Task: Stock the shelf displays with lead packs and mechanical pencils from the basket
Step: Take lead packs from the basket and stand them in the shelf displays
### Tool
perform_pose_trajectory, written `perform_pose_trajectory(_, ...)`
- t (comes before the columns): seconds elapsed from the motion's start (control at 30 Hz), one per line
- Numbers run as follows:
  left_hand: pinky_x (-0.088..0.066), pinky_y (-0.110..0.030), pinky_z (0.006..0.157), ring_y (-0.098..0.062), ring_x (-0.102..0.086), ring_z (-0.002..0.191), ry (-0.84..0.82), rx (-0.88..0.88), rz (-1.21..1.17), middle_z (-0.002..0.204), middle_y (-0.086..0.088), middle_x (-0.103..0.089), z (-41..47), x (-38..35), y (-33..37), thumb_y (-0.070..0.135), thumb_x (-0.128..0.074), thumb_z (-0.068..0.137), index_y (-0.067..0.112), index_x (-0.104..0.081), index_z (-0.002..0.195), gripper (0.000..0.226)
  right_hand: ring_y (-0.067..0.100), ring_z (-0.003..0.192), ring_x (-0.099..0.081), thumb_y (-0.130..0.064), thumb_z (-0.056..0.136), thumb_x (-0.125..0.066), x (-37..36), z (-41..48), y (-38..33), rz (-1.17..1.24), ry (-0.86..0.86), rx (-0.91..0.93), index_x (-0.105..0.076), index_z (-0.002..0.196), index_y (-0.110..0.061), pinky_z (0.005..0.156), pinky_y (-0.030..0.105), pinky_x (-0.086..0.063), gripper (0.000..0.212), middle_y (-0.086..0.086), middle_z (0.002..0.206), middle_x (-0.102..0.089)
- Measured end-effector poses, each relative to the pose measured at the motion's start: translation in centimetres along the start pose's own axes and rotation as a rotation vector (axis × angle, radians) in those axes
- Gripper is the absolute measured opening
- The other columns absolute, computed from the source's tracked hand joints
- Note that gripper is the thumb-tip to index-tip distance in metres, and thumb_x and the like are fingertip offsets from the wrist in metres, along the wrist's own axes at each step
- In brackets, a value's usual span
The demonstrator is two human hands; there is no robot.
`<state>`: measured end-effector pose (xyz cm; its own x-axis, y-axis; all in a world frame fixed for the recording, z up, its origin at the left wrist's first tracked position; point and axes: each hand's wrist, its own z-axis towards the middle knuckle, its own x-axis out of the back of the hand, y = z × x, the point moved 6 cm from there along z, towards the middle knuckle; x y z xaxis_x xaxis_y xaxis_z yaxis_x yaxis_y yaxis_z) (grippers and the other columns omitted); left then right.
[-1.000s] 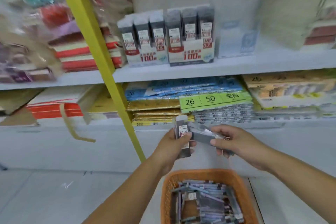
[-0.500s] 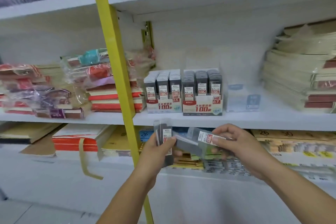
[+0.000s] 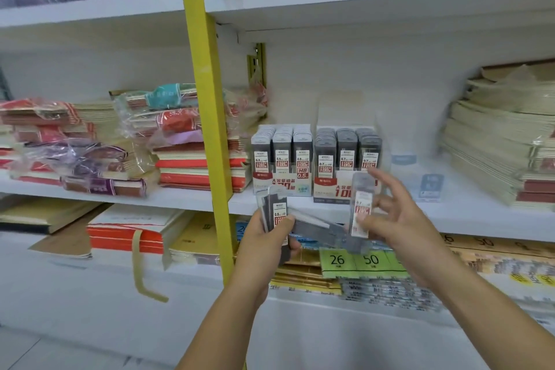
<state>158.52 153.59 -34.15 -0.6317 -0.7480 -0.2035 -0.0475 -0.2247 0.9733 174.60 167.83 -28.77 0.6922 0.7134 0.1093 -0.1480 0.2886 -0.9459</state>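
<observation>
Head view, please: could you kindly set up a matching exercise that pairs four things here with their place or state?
Things:
1. left hand
2. right hand
3. 0.5 display box
4. green number strip

Place or state:
a. on the lower shelf, below both hands
b. pinches an upright 0.7 lead pack
c. on the middle shelf, just right of the yellow post
d. grips several 0.5 lead packs

Pairs: 1-d, 2-b, 3-c, 4-a.
</observation>
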Motion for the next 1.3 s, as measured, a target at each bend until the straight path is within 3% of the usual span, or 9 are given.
perform_pose_trajectory(0.17, -0.061, -0.033, 0.064, -0.011, -0.065, 0.061, 0.044, -0.069, -0.02, 0.068, -0.001, -0.07, 1.0, 0.6, 1.2, 0.029, -0.064, 0.097, 0.032, -0.064, 0.109, 0.013, 0.008, 0.084, -0.071, -0.009, 0.084, -0.071, 1.2, 2.8, -7.1, -0.163, 0.125, 0.311, -0.045, 0.107, -0.051, 0.062, 0.022, -0.055, 0.055, -0.009, 0.094, -0.075)
perform_pose_trajectory(0.33, -0.06, -0.029, 0.064, -0.009, -0.065, 0.06, 0.054, -0.088, -0.093, 0.076, 0.004, -0.073, 1.7, 0.5, 1.5, 0.026, -0.065, 0.097, 0.038, -0.065, 0.107, 0.016, 0.006, 0.076, -0.068, -0.014, 0.083, -0.073, 0.7, 5.3, -11.0, -0.393, 0.163, 0.524, -0.038, 0.097, -0.055, 0.061, 0.024, -0.056, 0.056, -0.006, 0.087, -0.072)
perform_pose_trajectory(0.47, -0.06, -0.028, 0.065, -0.009, -0.064, 0.062, 0.046, -0.109, -0.1, 0.072, 0.004, -0.071, 2.0, 0.4, 1.6, 0.026, -0.063, 0.098, 0.04, -0.065, 0.106, 0.016, -0.001, 0.074, -0.064, -0.016, 0.083, -0.075, -0.9, 6.7, -10.5, -0.567, 0.147, 0.581, -0.035, 0.098, -0.052, 0.065, 0.015, -0.054, 0.055, -0.01, 0.089, -0.064)
perform_pose_trajectory(0.63, -0.059, -0.025, 0.063, -0.008, -0.064, 0.061, 0.053, -0.113, -0.101, 0.078, 0.007, -0.074, 2.4, 0.6, 1.5, 0.026, -0.063, 0.098, 0.041, -0.066, 0.104, 0.017, 0.0, 0.077, -0.059, -0.019, 0.08, -0.077, -1.6, 8.3, -8.9, -0.699, 0.09, 0.537, -0.04, 0.105, -0.046, 0.066, 0.015, -0.047, 0.052, -0.013, 0.087, -0.059)
perform_pose_trajectory(0.83, -0.06, -0.028, 0.066, -0.007, -0.064, 0.061, 0.038, -0.116, -0.096, 0.082, 0.007, -0.075, 2.5, 0.9, 1.6, 0.026, -0.063, 0.098, 0.047, -0.069, 0.095, 0.023, 0.011, 0.098, -0.041, -0.029, 0.083, -0.073, -2.2, 8.0, -7.1, -1.064, 0.155, 0.576, -0.06, 0.123, -0.027, 0.085, 0.034, -0.044, 0.042, -0.008, 0.1, -0.041)
perform_pose_trajectory(0.97, -0.062, -0.03, 0.068, -0.009, -0.066, 0.064, 0.037, -0.091, -0.094, 0.075, 0.004, -0.073, 2.4, 0.8, 1.4, 0.028, -0.065, 0.096, 0.04, -0.068, 0.102, 0.014, 0.016, 0.1, -0.047, -0.018, 0.089, -0.066, -2.1, 5.6, -6.7, -0.976, 0.237, 0.675, -0.061, 0.128, -0.016, 0.086, 0.026, -0.041, 0.04, 0.0, 0.105, -0.05)
perform_pose_trajectory(1.03, -0.061, -0.029, 0.067, -0.01, -0.066, 0.064, 0.021, -0.078, -0.106, 0.077, 0.002, -0.074, 2.2, 0.6, 1.4, 0.029, -0.066, 0.095, 0.04, -0.071, 0.098, 0.012, 0.002, 0.089, -0.051, -0.021, 0.092, -0.059, -2.2, 3.7, -6.1, -0.822, 0.207, 0.675, -0.064, 0.12, -0.02, 0.08, 0.012, -0.04, 0.028, -0.009, 0.101, -0.055)
perform_pose_trajectory(1.17, -0.058, -0.027, 0.065, -0.011, -0.064, 0.063, -0.025, -0.056, -0.15, 0.076, -0.001, -0.072, 1.6, -0.2, 1.6, 0.03, -0.068, 0.094, 0.037, -0.074, 0.095, 0.009, -0.002, 0.078, -0.061, -0.041, 0.092, -0.051, -3.2, 1.8, -2.3, -0.59, -0.015, 0.327, -0.062, 0.112, -0.038, 0.066, 0.016, -0.049, 0.023, -0.02, 0.085, -0.063)
perform_pose_trajectory(1.3, -0.057, -0.028, 0.068, -0.012, -0.067, 0.069, -0.064, -0.043, -0.131, 0.076, -0.003, -0.072, 0.8, -0.9, 1.3, 0.032, -0.067, 0.094, 0.035, -0.074, 0.099, 0.009, 0.008, 0.06, -0.066, -0.033, 0.095, -0.055, -3.0, 1.8, -0.5, -0.341, -0.106, 0.126, -0.065, 0.103, -0.038, 0.055, 0.021, -0.051, 0.014, -0.011, 0.076, -0.071)
